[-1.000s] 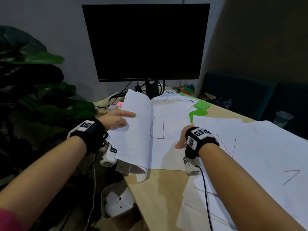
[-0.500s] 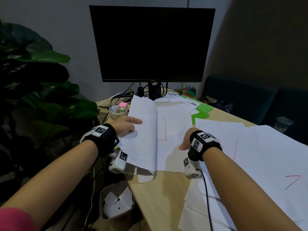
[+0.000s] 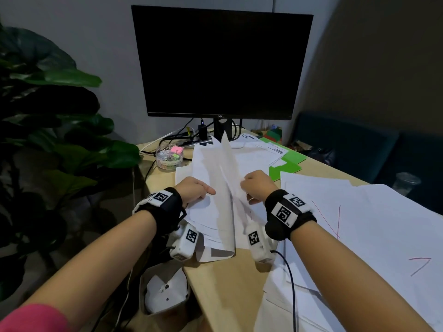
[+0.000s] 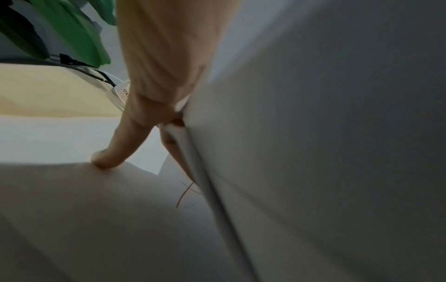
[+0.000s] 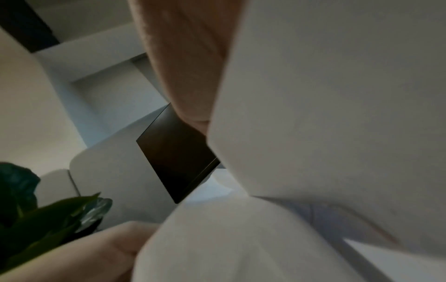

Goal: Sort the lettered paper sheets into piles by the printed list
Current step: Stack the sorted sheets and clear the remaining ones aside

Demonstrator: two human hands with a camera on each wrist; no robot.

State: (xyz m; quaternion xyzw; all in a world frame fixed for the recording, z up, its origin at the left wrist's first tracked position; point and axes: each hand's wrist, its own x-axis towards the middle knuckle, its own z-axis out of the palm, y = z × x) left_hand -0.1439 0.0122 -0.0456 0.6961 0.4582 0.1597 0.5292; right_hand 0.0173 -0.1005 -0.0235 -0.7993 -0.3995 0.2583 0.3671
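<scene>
Head view shows us both hands working a stack of white sheets (image 3: 211, 212) that lies on the table (image 3: 230, 283) in front of a dark monitor (image 3: 223, 61). Our left hand (image 3: 194, 190) grasps the left part of the stack, thumb on top; from the left wrist view we see a finger (image 4: 113, 152) pressing down on a lower sheet while the others are tucked behind the raised paper. Our right hand (image 3: 257, 185) pinches a lifted sheet (image 3: 227, 161) that stands nearly on edge between the two hands, its far corner pointing toward the monitor stand. More sheets with red pen marks (image 3: 359, 216) are spread over the right side of the table. Green paper (image 3: 287, 164) lies beyond them, a clear stationery tub (image 3: 169, 155) sits near the cables, and a leafy plant (image 3: 55, 130) stands to the left.
</scene>
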